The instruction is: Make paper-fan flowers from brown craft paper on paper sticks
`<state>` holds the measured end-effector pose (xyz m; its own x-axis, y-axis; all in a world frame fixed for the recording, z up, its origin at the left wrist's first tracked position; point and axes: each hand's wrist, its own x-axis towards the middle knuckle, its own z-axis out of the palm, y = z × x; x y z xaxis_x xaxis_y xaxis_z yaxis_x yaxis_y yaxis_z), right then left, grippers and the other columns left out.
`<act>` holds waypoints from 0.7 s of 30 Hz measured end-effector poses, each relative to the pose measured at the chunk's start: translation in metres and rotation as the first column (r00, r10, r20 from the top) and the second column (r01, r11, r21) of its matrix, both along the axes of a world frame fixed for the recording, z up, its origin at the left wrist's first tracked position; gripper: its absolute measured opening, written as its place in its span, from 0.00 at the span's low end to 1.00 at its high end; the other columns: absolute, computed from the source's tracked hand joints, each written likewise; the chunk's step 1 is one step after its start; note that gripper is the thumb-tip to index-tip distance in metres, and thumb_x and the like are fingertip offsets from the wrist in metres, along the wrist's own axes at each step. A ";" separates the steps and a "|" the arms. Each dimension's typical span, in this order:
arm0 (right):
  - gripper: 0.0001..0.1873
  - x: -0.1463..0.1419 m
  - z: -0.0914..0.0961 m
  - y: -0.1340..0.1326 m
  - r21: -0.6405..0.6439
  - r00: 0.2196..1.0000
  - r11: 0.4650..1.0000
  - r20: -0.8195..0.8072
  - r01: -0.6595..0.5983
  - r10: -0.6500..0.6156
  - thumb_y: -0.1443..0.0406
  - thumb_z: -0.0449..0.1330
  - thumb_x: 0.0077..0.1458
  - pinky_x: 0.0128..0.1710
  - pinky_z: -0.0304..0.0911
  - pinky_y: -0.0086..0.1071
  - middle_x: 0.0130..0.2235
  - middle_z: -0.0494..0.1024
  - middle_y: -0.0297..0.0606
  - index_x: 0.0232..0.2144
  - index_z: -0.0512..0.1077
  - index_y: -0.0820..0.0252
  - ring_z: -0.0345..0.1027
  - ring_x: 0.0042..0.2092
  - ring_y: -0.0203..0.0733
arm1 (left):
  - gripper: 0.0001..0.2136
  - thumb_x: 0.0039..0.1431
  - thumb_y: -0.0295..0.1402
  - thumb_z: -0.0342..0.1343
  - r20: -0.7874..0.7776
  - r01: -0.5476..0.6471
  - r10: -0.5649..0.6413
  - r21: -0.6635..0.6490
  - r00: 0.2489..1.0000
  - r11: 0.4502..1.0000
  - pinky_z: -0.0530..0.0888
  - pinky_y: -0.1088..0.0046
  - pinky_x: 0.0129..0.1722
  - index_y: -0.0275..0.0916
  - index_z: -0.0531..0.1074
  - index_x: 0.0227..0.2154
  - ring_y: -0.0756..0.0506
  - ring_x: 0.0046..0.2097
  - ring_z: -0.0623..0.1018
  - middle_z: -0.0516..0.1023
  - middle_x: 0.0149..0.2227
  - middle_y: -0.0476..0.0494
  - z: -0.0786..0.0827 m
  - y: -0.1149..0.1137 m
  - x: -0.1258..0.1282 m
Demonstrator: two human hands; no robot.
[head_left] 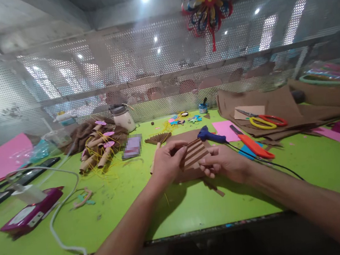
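Note:
Between my two hands is a piece of brown paper folded into accordion pleats (196, 154), held above the table. My left hand (168, 160) pinches its left end with thumb and fingers. At its right end, my right hand (223, 162) grips the lower edge, fingers curled. Beneath lies a flat sheet of brown paper (186, 137), partly covered by my hands. A blue glue gun (210, 135) rests just behind my right hand, its black cord running right. A small pleated brown fan (158, 138) lies behind my left hand.
Scissors with red and yellow handles (267, 122) rest on brown paper sheets at the right, near an orange-handled cutter (256, 145). Rolled brown tubes with yellow string (99, 150) are piled at left. A purple power strip (34, 212) and white cable (57, 234) lie front left.

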<state>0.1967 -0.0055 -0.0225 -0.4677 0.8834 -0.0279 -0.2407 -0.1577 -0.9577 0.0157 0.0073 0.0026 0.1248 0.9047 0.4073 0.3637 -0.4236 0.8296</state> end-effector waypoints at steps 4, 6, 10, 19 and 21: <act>0.06 0.000 0.002 -0.001 -0.001 1.000 1.000 -0.006 -0.024 0.024 0.68 0.65 0.45 0.21 0.58 0.25 0.23 0.73 0.37 0.24 0.72 0.67 0.64 0.22 0.31 | 0.08 0.50 0.33 0.58 0.094 -0.005 0.009 -0.042 0.996 0.999 0.74 0.71 0.31 0.38 0.78 0.32 0.49 0.29 0.75 0.79 0.28 0.45 0.002 0.000 -0.001; 0.07 0.000 0.002 -0.002 0.013 0.999 0.999 -0.026 -0.038 0.038 0.67 0.65 0.45 0.21 0.58 0.26 0.24 0.73 0.36 0.24 0.73 0.67 0.64 0.22 0.31 | 0.07 0.49 0.33 0.59 0.138 -0.009 0.017 -0.053 0.990 0.999 0.73 0.73 0.31 0.37 0.78 0.31 0.50 0.29 0.74 0.79 0.30 0.45 0.005 -0.001 -0.001; 0.08 0.000 0.002 -0.002 0.033 0.998 0.998 -0.028 -0.053 0.054 0.66 0.66 0.45 0.21 0.58 0.26 0.24 0.73 0.37 0.25 0.73 0.67 0.65 0.23 0.32 | 0.07 0.48 0.33 0.60 0.179 0.024 -0.003 -0.117 0.984 0.993 0.72 0.72 0.31 0.37 0.77 0.30 0.51 0.28 0.73 0.78 0.28 0.46 0.010 -0.002 -0.003; 0.11 -0.002 0.002 -0.002 -0.008 0.999 1.000 -0.026 -0.020 0.020 0.64 0.68 0.43 0.25 0.59 0.27 0.27 0.73 0.35 0.30 0.74 0.64 0.64 0.26 0.31 | 0.08 0.50 0.35 0.58 0.138 0.005 0.016 -0.155 0.990 0.988 0.71 0.72 0.29 0.36 0.74 0.31 0.51 0.27 0.72 0.76 0.26 0.48 -0.004 0.003 0.001; 0.11 -0.003 -0.001 -0.001 0.001 1.000 1.000 -0.020 -0.022 0.022 0.63 0.68 0.43 0.26 0.60 0.28 0.27 0.73 0.36 0.30 0.74 0.64 0.64 0.26 0.32 | 0.08 0.51 0.34 0.57 0.175 0.022 0.008 -0.172 0.985 0.985 0.70 0.74 0.27 0.35 0.73 0.31 0.52 0.25 0.71 0.75 0.26 0.48 -0.004 0.001 0.005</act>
<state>0.1933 -0.0065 -0.0230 -0.4878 0.8728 -0.0175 -0.2564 -0.1624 -0.9528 0.0208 0.0082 -0.0012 0.0725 0.9627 0.2607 0.2047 -0.2702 0.9408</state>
